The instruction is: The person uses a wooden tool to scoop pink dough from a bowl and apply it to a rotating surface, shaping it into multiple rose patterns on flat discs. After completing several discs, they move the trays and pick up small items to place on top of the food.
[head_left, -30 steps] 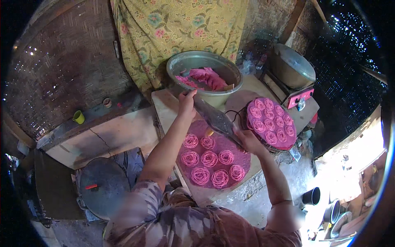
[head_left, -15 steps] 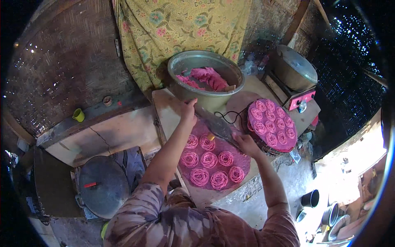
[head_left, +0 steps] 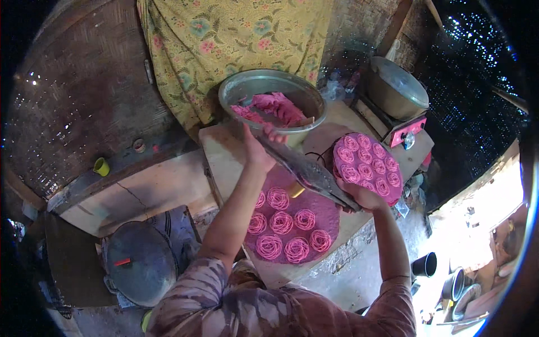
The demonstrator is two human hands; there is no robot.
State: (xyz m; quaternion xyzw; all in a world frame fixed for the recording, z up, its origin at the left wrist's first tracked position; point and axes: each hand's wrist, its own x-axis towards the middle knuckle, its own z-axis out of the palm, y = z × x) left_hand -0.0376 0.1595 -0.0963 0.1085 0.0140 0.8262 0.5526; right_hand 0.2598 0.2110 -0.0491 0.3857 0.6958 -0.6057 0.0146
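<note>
Both my hands grip a long dark wooden hand press, held slantwise above the table. My left hand is closed round its upper left end, and my right hand is wrapped on its lower right end. A short yellow cylinder sticks out under its middle. Beneath it lies a round pink sheet bearing several coiled nests of pink strands; the press covers its far part. Just past my right hand, a second pink round with similar nests rests on a stack.
A big metal basin with pink dough stands at the far side of the table. Behind my right hand, a lidded pot sits on a stove. At left are a large round lid and a yellow-green cup.
The press has shifted slightly right and lower, with both hands still on it. My left hand's fingers now show over its upper edge. The whole view has shifted a little.
</note>
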